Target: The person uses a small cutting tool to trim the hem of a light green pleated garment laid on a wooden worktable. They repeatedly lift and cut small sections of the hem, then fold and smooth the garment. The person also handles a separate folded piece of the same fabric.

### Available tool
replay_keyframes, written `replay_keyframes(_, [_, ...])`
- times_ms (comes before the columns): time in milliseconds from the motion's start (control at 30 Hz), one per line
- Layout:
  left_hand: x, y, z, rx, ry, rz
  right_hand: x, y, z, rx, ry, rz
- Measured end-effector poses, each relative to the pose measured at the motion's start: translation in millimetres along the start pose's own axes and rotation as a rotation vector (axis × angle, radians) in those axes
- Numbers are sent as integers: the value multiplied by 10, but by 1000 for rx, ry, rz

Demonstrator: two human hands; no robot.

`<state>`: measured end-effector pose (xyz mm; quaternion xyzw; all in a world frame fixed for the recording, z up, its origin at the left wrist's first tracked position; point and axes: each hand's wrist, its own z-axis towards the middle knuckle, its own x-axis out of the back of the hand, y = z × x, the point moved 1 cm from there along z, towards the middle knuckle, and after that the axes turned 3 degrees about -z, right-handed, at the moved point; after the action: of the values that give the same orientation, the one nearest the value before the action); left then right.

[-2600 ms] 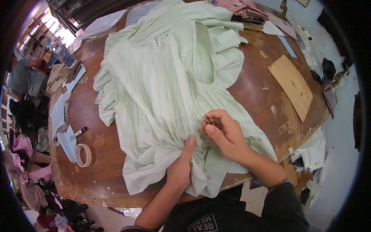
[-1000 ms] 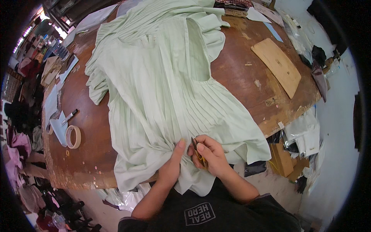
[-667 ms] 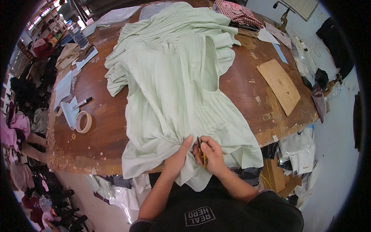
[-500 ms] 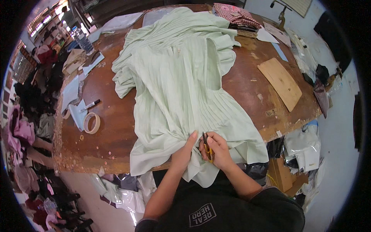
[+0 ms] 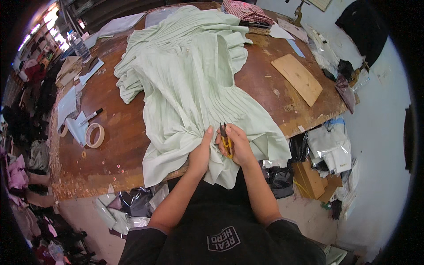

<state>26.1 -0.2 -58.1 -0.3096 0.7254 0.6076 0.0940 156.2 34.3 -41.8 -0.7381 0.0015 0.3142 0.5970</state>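
Note:
A pale green pleated sleeveless garment lies across the table, its near edge hanging over the front. My left hand is closed on a gathered fold near that edge, thumb pointing up. Just beside it, my right hand holds yellow-handled thread snips, dark blades pointing away from me. The blades are slightly apart and lie over the cloth. The fingers under the gathered fabric are partly hidden. More pale green pleated cloth is heaped behind the garment.
On the brown table, a tape roll and a marker lie left. A brown card pattern lies right. Folded checked cloth is stacked at the back. Bagged garments and a cardboard box stand below the right edge.
The whole view has shifted, so table, garment and hands sit higher and further left in the picture. Both hands keep their grip on the cloth and the snips.

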Motion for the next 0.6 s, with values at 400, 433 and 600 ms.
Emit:
replay_keyframes(400, [-121, 184, -177, 20, 165, 136, -41, 4, -102, 19, -2, -59])
replay_keyframes(433, [-127, 177, -193, 19, 169, 161, -21, 8, -123, 2, -3, -55])
replay_keyframes(600, [-235, 178, -377, 179, 223, -61, 56, -52, -255, -11, -2, 19])
